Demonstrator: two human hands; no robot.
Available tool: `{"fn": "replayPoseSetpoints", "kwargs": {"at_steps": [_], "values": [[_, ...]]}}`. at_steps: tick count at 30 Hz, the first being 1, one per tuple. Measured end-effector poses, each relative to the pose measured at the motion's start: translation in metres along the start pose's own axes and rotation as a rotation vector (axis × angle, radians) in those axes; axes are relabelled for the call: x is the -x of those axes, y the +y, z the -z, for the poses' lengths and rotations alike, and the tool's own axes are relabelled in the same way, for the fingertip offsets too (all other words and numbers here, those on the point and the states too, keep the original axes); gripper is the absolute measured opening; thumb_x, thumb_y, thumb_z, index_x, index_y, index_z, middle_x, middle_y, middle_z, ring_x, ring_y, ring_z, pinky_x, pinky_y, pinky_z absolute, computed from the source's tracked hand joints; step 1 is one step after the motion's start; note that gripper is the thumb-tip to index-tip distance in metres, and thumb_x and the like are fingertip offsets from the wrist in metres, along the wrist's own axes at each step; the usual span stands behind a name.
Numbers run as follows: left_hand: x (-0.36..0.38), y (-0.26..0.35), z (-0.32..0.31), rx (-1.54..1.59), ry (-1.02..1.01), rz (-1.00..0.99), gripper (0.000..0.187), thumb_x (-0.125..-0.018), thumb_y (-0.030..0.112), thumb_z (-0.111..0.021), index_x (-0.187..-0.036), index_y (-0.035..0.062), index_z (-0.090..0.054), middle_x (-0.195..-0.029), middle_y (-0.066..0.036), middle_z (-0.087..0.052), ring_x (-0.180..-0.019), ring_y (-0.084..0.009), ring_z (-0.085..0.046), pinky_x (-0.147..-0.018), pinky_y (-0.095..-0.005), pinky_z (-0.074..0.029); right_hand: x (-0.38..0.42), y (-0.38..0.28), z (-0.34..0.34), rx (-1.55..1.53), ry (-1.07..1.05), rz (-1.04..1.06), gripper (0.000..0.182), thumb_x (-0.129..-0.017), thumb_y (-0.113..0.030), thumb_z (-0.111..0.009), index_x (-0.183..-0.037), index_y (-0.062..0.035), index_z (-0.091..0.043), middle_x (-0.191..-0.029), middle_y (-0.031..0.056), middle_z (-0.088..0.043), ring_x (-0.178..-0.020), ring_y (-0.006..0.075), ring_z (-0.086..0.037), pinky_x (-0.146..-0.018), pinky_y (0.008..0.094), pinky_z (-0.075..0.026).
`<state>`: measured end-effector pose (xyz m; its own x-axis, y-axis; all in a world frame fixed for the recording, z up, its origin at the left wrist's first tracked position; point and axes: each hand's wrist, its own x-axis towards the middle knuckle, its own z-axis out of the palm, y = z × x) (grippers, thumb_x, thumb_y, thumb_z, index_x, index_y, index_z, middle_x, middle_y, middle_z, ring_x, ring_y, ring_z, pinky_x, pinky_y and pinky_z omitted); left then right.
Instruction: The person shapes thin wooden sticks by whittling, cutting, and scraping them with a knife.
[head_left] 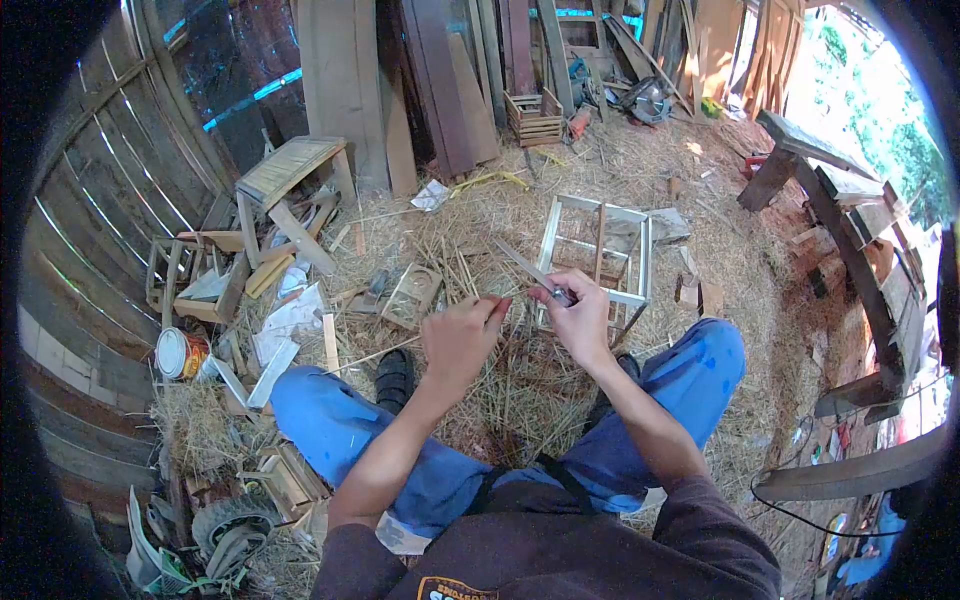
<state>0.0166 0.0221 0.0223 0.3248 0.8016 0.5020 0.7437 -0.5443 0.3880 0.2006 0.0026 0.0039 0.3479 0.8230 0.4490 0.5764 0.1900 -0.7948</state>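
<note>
My right hand (578, 318) is closed around the handle of a knife (527, 267). Its long, dull blade points up and to the left, away from my body. To the left of it, my left hand (462, 338) has thumb and fingers pinched together; whatever is between them is too small to make out. The hands are a short way apart, above straw and shavings (500, 400) between my knees. Just beyond my right hand is a small wooden frame (548, 240) with pale bars.
A slatted wooden stool (290, 165) stands at the left, near a paint can (180, 353). Boards (340, 90) lean along the back wall by a wooden crate (535, 117) and a circular saw (648, 100). A rough workbench (850, 230) runs along the right.
</note>
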Motion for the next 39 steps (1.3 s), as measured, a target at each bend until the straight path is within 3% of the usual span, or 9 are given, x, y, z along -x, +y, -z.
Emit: {"fn": "replayPoseSetpoints", "kwargs": {"at_steps": [4, 7, 17, 20, 26, 29, 32, 35, 39], "values": [[0.001, 0.001, -0.001, -0.031, -0.013, 0.014, 0.024, -0.090, 0.034, -0.067, -0.088, 0.0110, -0.076, -0.081, -0.009, -0.071, -0.076, -0.0295, -0.069, -0.063, -0.0416, -0.052, 0.004, 0.006, -0.006, 0.022, 0.049, -0.007, 0.021, -0.076, -0.017, -0.084, -0.089, -0.0041, -0.074, -0.080, 0.0124, -0.068, -0.071, 0.0312, -0.067, -0.064, 0.0376, -0.050], [0.002, -0.008, -0.010, -0.062, 0.145, -0.120, 0.022, -0.091, 0.033, -0.067, -0.085, 0.0129, -0.074, -0.068, -0.006, -0.065, -0.055, -0.0273, -0.064, -0.049, -0.0390, -0.048, 0.006, 0.008, -0.013, 0.046, 0.060, -0.008, 0.021, -0.076, -0.017, -0.084, -0.089, -0.0043, -0.074, -0.082, 0.0126, -0.070, -0.074, 0.0316, -0.068, -0.066, 0.0378, -0.051], [0.008, -0.012, -0.009, -0.141, 0.160, -0.084, 0.020, -0.091, 0.028, -0.067, -0.081, 0.0110, -0.070, -0.070, -0.005, -0.066, -0.058, -0.0251, -0.066, -0.051, -0.0374, -0.049, 0.007, 0.011, -0.030, 0.048, 0.066, -0.024, 0.018, -0.074, -0.013, -0.083, -0.087, -0.0043, -0.073, -0.085, 0.0138, -0.071, -0.075, 0.0320, -0.069, -0.066, 0.0385, -0.052], [0.008, -0.014, -0.010, -0.183, 0.171, -0.076, 0.019, -0.091, 0.027, -0.067, -0.081, 0.0108, -0.070, -0.070, -0.006, -0.066, -0.059, -0.0243, -0.067, -0.052, -0.0364, -0.051, 0.007, 0.004, -0.034, 0.080, 0.116, 0.049, 0.021, -0.078, -0.016, -0.084, -0.083, 0.0003, -0.071, -0.069, 0.0098, -0.065, -0.058, 0.0175, -0.058, -0.056, 0.0317, -0.046], [0.009, -0.020, -0.018, -0.248, 0.154, -0.054, 0.019, -0.091, 0.027, -0.065, -0.083, 0.0110, -0.071, -0.071, -0.006, -0.067, -0.061, -0.0232, -0.068, -0.053, -0.0358, -0.052, 0.016, 0.003, -0.048, 0.011, 0.063, -0.080, 0.020, -0.084, -0.017, -0.079, -0.082, -0.0010, -0.068, -0.059, 0.0039, -0.056, -0.054, 0.0112, -0.047, -0.050, 0.0292, -0.040], [0.010, -0.020, -0.018, -0.253, 0.120, -0.047, 0.019, -0.091, 0.027, -0.065, -0.085, 0.0111, -0.071, -0.072, -0.006, -0.067, -0.061, -0.0237, -0.067, -0.054, -0.0362, -0.052, 0.018, 0.011, -0.053, -0.034, -0.010, -0.203, 0.029, -0.082, -0.030, -0.079, -0.087, -0.0032, -0.071, -0.063, 0.0140, -0.061, -0.053, 0.0242, -0.055, -0.054, 0.0379, -0.044], [0.013, -0.025, -0.014, -0.178, 0.109, -0.070, 0.019, -0.092, 0.029, -0.065, -0.087, 0.0114, -0.072, -0.074, -0.007, -0.068, -0.062, -0.0260, -0.067, -0.054, -0.0380, -0.052, 0.009, 0.019, -0.044, -0.155, -0.180, -0.201, 0.027, -0.087, -0.028, -0.076, -0.092, -0.0023, -0.071, -0.061, 0.0096, -0.060, -0.054, 0.0152, -0.050, -0.053, 0.0353, -0.042], [0.013, -0.029, -0.004, -0.046, 0.047, -0.074, 0.021, -0.091, 0.031, -0.067, -0.088, 0.0116, -0.073, -0.077, -0.009, -0.071, -0.066, -0.0292, -0.068, -0.056, -0.0399, -0.051, -0.007, 0.026, -0.025, -0.241, -0.450, -0.116, 0.015, -0.093, -0.015, -0.071, -0.091, 0.0002, -0.068, -0.068, -0.0054, -0.058, -0.060, 0.0027, -0.046, -0.053, 0.0229, -0.038], [0.010, -0.023, 0.026, 0.094, -0.042, -0.087, 0.019, -0.090, 0.029, -0.069, -0.088, 0.0105, -0.076, -0.080, -0.009, -0.072, -0.070, -0.0276, -0.070, -0.059, -0.0362, -0.053, -0.013, -0.006, 0.010, -0.398, -0.640, -0.134, 0.014, -0.097, -0.017, -0.065, -0.100, -0.0030, -0.067, -0.071, -0.0063, -0.054, -0.058, 0.0007, -0.041, -0.049, 0.0218, -0.032]]}}
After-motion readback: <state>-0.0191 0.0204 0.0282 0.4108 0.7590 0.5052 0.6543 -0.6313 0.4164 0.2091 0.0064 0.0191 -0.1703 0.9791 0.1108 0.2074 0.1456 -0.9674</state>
